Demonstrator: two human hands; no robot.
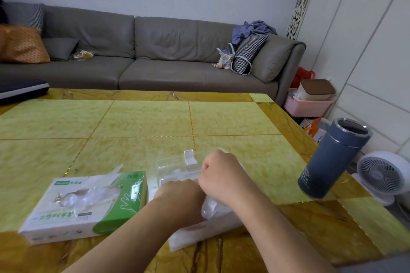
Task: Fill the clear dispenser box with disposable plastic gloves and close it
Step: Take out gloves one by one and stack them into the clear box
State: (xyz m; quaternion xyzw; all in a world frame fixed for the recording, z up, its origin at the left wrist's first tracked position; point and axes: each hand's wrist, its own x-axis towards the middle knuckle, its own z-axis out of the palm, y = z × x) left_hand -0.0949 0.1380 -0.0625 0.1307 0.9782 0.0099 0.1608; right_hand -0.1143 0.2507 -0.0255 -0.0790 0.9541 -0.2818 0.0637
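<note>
While the clear dispenser box point(177, 168) lies open on the surface point(137, 122) directly beneath both hands, the right hand point(218, 170) curls around gloves point(213, 208) and the left hand point(179, 193), fingers hidden, presses alongside.

On the surface point(142, 122), the glove carton point(86, 204) lies left of the dispenser box point(175, 168); a flask point(332, 159) stands right, a sofa point(155, 55) behind.

Glossy yellow-green marbled bench point(142, 122), clear smooth plastic dispenser box point(175, 166) beyond the left hand point(177, 195), thin filmy plastic gloves point(208, 208), matt card glove carton point(88, 204), matt blue flask point(330, 162) with metal rim
</note>
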